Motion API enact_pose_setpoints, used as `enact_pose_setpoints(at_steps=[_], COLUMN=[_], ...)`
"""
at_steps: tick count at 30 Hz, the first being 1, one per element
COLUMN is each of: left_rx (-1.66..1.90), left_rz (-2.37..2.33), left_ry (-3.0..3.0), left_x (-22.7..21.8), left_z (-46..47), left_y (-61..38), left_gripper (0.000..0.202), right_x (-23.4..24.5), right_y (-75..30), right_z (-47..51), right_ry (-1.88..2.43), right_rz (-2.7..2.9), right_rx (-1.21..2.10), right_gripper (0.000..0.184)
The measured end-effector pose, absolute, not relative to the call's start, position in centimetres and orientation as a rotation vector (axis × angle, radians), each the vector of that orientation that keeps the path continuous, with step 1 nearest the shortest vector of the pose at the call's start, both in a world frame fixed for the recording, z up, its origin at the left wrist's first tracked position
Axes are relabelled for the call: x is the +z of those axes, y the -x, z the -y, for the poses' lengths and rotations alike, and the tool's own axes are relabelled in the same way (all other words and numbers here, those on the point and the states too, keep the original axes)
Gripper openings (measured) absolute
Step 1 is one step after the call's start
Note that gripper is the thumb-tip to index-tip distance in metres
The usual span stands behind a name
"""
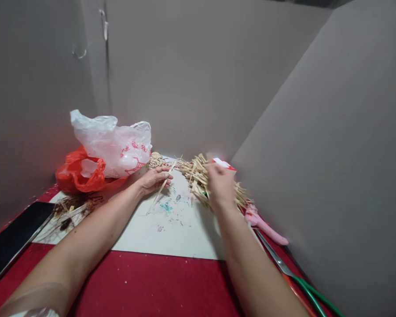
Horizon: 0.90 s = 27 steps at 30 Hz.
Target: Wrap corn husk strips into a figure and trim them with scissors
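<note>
My left hand (154,179) is closed, pinching a thin pale straw strip (160,190) that slants over the white sheet (141,237). My right hand (221,185) is smeared by motion and sits at the right side of a heap of cut straw strips (197,176). Its fingers look curled, but I cannot tell whether they hold anything. The heap lies loosely at the back right of the sheet, partly hidden by my right hand. A smaller tangle of pale strips (156,159) lies behind my left hand.
A white plastic bag (119,145) and a red bag (81,169) stand back left. Dark fibres (67,211) and a black phone-like slab (16,237) lie left. Right are a pink-handled tool (265,226) and green-handled scissors (303,286). Grey walls (191,79) enclose the red table (152,281).
</note>
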<state>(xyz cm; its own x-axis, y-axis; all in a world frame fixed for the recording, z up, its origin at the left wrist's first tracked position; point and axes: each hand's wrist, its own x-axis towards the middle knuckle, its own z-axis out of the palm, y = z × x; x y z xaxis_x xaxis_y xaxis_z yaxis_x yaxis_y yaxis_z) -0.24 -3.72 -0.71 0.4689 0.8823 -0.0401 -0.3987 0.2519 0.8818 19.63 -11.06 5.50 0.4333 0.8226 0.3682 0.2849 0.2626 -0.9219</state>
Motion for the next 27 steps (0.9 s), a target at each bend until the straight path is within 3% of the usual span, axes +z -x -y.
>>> enact_pose_setpoints(at_steps=[5, 8, 14, 20, 24, 27], left_rx=[0.833, 0.769, 0.632, 0.732, 0.716, 0.699], left_rz=[-0.517, -0.519, -0.643, -0.783, -0.803, -0.859], left_ry=[-1.043, -1.080, -1.124, -1.180, -1.252, -1.310], left_x=[-0.6, -0.4, -0.3, -0.8, -0.9, -1.4], left_z=[4.2, 4.7, 4.9, 4.6, 4.9, 4.9], left_y=[-0.3, -0.4, -0.2, -0.2, -0.5, -0.7], left_gripper=[0.051, 0.055, 0.050, 0.032, 0.022, 0.020], right_x=[1.1, 1.2, 7.5, 12.0, 11.3, 10.2], right_y=[-14.5, -14.8, -19.7, -27.0, -27.3, -22.5], right_z=[9.2, 8.8, 7.4, 5.1, 3.3, 3.3], right_ry=[1.257, 1.257, 1.206, 1.398, 1.544, 1.427], right_rz=[1.228, 1.164, 0.955, 1.298, 1.509, 1.723], right_rx=[0.953, 0.987, 0.757, -0.095, -0.020, -0.008], right_gripper=[0.029, 0.025, 0.010, 0.013, 0.028, 0.020])
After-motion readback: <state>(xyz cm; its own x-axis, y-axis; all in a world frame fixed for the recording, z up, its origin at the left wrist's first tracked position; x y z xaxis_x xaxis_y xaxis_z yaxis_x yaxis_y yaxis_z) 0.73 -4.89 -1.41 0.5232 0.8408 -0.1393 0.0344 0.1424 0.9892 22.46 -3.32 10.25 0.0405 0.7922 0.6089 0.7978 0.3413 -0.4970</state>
